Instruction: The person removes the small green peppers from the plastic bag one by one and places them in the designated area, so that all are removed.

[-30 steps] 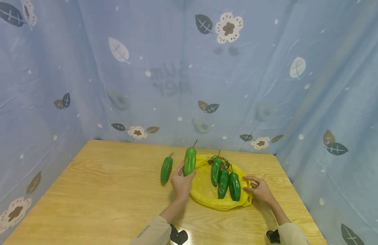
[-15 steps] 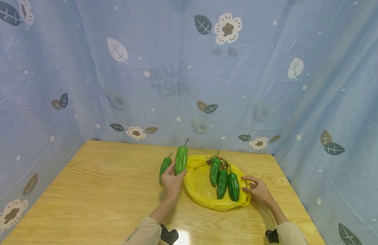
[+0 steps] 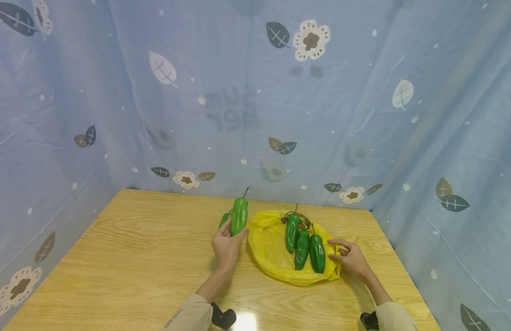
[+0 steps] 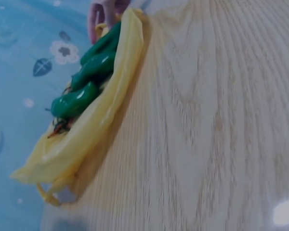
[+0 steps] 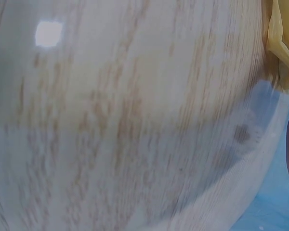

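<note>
My left hand [image 3: 225, 247] grips a long, glossy green pepper [image 3: 239, 216] upright, its thin stem pointing up, just left of the bag. Partly hidden behind it is a second green pepper [image 3: 224, 219] on the table. A yellow plastic bag [image 3: 269, 262] lies spread with its mouth open, and three green peppers [image 3: 302, 248] lie in it. At the bag's right rim, my right hand [image 3: 351, 258] holds the yellow plastic between thumb and fingers. The left wrist view shows the peppers in the bag [image 4: 111, 103] from the side; the left hand is out of that view.
Small dark and red stringy pieces [image 3: 304, 222] lie at the bag's back edge. The wooden table [image 3: 147, 257] extends left and in front of the hands. A blue patterned curtain [image 3: 222, 115] hangs behind the table and along its sides.
My left hand has moved left with its pepper, away from the bag, and now overlaps the pepper on the table. The right hand has stayed at the bag's rim.
</note>
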`<state>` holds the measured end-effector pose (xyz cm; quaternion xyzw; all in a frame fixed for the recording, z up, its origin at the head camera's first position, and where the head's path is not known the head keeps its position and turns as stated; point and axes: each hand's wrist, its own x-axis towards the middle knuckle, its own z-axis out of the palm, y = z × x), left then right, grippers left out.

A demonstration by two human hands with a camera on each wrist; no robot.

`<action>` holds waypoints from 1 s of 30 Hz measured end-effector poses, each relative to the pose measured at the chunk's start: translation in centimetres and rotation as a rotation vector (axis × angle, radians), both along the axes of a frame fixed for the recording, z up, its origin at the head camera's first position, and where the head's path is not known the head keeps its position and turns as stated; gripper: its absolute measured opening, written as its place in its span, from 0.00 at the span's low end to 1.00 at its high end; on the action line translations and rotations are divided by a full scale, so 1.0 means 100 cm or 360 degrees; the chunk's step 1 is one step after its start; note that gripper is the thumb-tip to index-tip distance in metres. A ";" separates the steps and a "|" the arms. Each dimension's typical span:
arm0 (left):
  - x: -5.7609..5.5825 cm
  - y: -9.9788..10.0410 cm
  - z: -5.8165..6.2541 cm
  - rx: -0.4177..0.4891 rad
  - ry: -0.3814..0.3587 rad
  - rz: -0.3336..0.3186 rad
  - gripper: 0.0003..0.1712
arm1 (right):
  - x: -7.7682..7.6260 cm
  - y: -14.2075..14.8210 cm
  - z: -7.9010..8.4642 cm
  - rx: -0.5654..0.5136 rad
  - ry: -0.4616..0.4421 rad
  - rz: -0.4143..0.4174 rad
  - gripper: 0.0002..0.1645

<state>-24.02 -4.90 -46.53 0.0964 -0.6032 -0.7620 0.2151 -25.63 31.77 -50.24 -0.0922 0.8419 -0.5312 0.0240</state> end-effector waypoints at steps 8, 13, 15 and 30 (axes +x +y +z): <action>-0.002 -0.016 -0.003 0.0003 -0.0073 0.0030 0.36 | 0.001 -0.001 0.000 0.0026 -0.0002 -0.0013 0.28; -0.003 -0.022 -0.001 0.0009 -0.0105 0.0016 0.35 | 0.000 0.001 -0.003 0.0030 -0.0017 -0.0041 0.28; -0.003 -0.025 -0.001 0.0011 -0.0105 0.0017 0.35 | -0.001 0.002 -0.004 0.0013 -0.0024 -0.0039 0.28; -0.010 -0.074 -0.010 -0.0078 -0.0161 0.0093 0.35 | 0.000 0.001 -0.001 -0.0051 -0.0017 0.0002 0.29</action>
